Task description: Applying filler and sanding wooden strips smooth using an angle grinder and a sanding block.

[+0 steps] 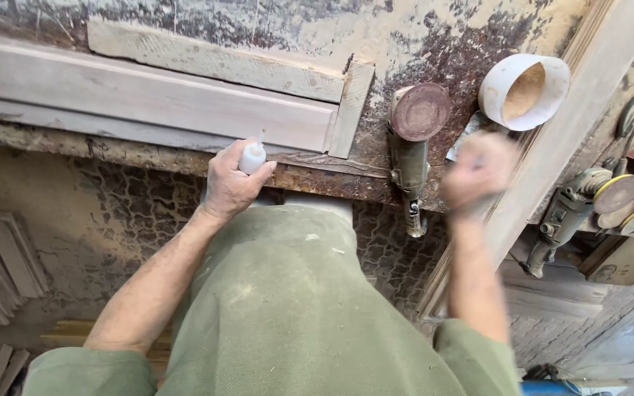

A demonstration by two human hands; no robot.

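One sander and white tub beside the blurred right hand.

We see a sander on the stained bench, a white tub beside it, and wood strips below.

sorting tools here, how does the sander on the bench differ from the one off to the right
The bench sander carries a dark reddish-brown disc facing up; the right sander has a pale yellowish disc. The bench sander lies straight, handle over the bench edge; the right sander lies slanted on a cluttered lower surface. Both are handheld, with grimy greenish bodies.
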